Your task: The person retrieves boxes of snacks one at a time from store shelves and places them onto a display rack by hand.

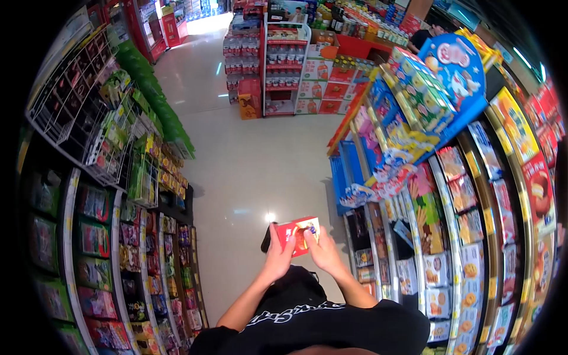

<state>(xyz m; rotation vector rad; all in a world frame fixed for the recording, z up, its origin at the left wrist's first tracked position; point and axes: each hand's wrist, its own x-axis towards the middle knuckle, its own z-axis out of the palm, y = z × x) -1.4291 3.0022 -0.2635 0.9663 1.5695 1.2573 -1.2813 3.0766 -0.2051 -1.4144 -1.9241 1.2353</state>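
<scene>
Two hands hold a red box in a shop aisle.
The left hand (282,251) grips the left side of the box (299,235); the right hand (322,248) grips its right side, thumbs on its front, above the tiled floor (260,160).

Shelves (70,236) left and right; seemingly bottles (283,57) ahead.

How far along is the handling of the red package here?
Done, it seems: the red package is off the shelves. In hand: the left hand and right hand hold it by opposite sides above the floor. Left: it is not set down; whether it needs opening or putting anywhere, I cannot tell.
</scene>
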